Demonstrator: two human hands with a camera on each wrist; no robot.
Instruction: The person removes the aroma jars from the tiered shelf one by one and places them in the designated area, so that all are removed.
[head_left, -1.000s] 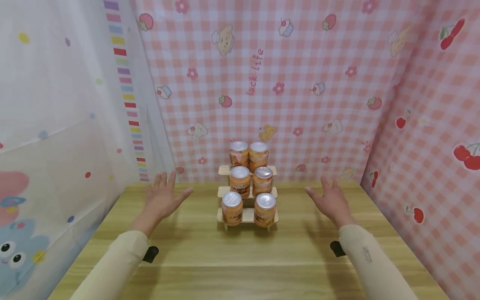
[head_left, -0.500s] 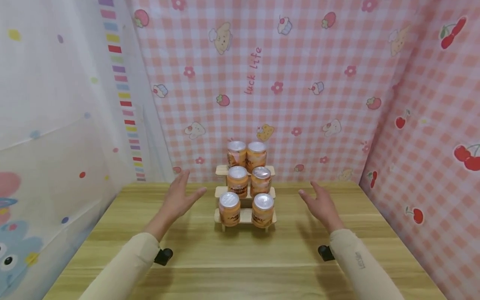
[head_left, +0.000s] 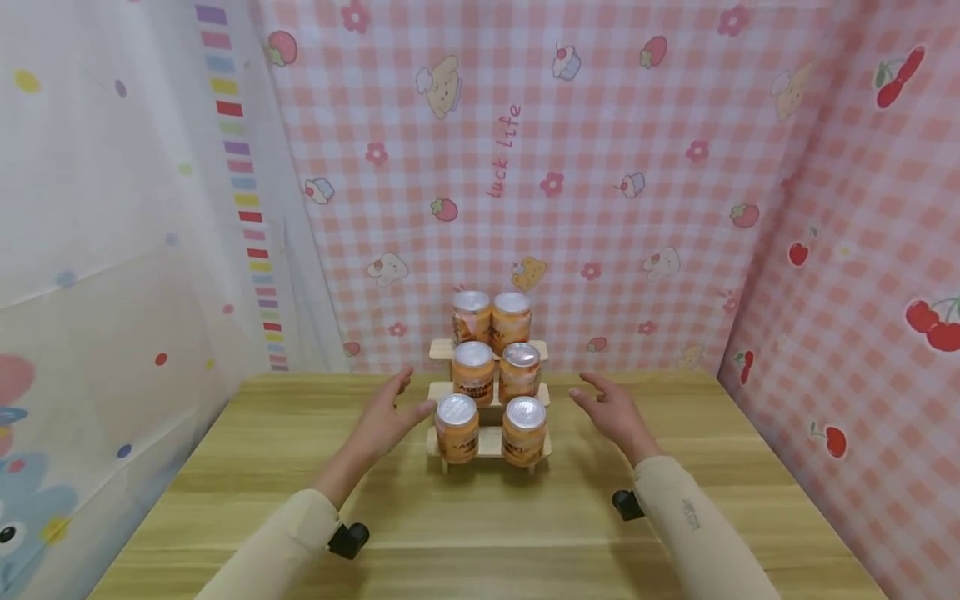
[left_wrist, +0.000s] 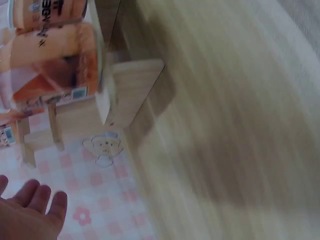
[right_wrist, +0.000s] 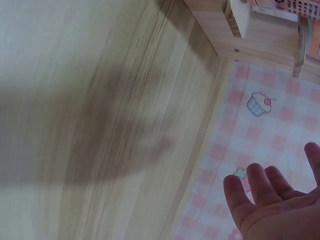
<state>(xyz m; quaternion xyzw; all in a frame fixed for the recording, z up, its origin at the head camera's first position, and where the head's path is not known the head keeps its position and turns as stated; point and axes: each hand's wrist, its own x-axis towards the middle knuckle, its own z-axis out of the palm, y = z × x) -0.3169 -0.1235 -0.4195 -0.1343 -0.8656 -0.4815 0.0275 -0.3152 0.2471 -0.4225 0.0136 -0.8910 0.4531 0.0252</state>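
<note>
A three-tier wooden rack [head_left: 490, 442] stands mid-table with several orange cans with silver lids, two on each tier. My left hand [head_left: 381, 427] is just left of it, fingers loosely bent and holding nothing, its thumb tip beside the front left can [head_left: 457, 429]. To the right, my right hand [head_left: 613, 414] hovers with relaxed fingers, apart from the front right can [head_left: 524, 432]. The left wrist view has my left hand [left_wrist: 30, 215] below the rack's side panel [left_wrist: 132, 82]. In the right wrist view, my right hand [right_wrist: 280, 205] shows spread fingers, with the rack [right_wrist: 265, 37] above it.
The wooden table [head_left: 480, 529] ends at a pink checked cloth [head_left: 637, 225] behind and on the right. A white dotted cloth [head_left: 150, 275] hangs on the left. Black wrist mounts [head_left: 349, 541] stick out from both sleeves.
Both hands have moved inward toward the rack from either side, and their fingers have bent slightly. The rack and cans stay in place; the head view has shifted a little.
</note>
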